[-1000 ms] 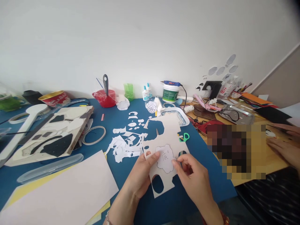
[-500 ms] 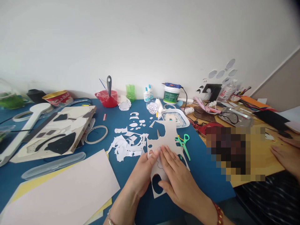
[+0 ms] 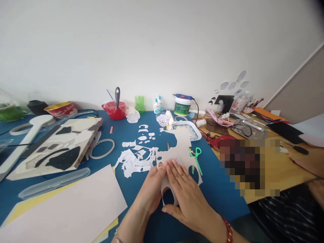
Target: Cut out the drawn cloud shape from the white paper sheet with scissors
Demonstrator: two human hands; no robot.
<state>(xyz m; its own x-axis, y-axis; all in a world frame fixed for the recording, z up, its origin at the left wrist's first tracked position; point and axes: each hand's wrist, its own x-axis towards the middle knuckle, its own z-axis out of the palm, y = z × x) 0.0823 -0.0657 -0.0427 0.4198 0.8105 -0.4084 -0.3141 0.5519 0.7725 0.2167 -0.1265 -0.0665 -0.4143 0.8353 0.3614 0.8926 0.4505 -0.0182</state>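
A pale cardboard sheet (image 3: 182,143) with several cut-out holes lies in front of me, a faint pencil outline showing just above my fingertips. My left hand (image 3: 151,189) grips its left edge, thumb on top and the other fingers hidden beneath. Flat across the sheet rests my right hand (image 3: 186,192), its fingers stretched out and its thumb by the lower oval hole. Green-handled scissors (image 3: 197,157) lie beside the sheet on the right, partly under it. White paper scraps (image 3: 131,162) are heaped to its left, with small cut paper pieces (image 3: 143,138) behind them.
A tray (image 3: 196,135), glue bottles (image 3: 158,106) and a white-green tub (image 3: 182,107) stand behind. Leftward are a tape roll (image 3: 102,149), a clear case (image 3: 54,183) and large paper sheets (image 3: 71,209). Another person's hand (image 3: 305,164) rests on the wooden table at right.
Both hands now sit lower on the sheet relative to the pencil outline, which shows above the fingertips. The whole view has shifted slightly. The other person's hands have moved.
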